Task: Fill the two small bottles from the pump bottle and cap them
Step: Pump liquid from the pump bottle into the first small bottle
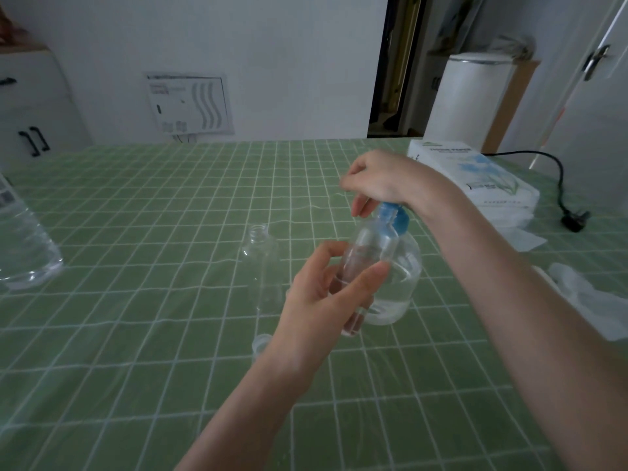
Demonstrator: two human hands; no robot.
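Head view: left hand grips small clear plastic bottle against blue-topped pump bottle for filling; curled right hand presses its pump.

You have a tabletop in front of you, with a green cloth marked in white squares. At your far left stands a big clear bottle with water in it. At the back right lies a white pack of tissue paper, with a loose tissue just beside it. A black cord runs to a plug lying on the cloth. Some crumpled clear plastic lies at your right. Behind the tabletop are a white cabinet with black handles, a white wall panel and a tall white round thing.
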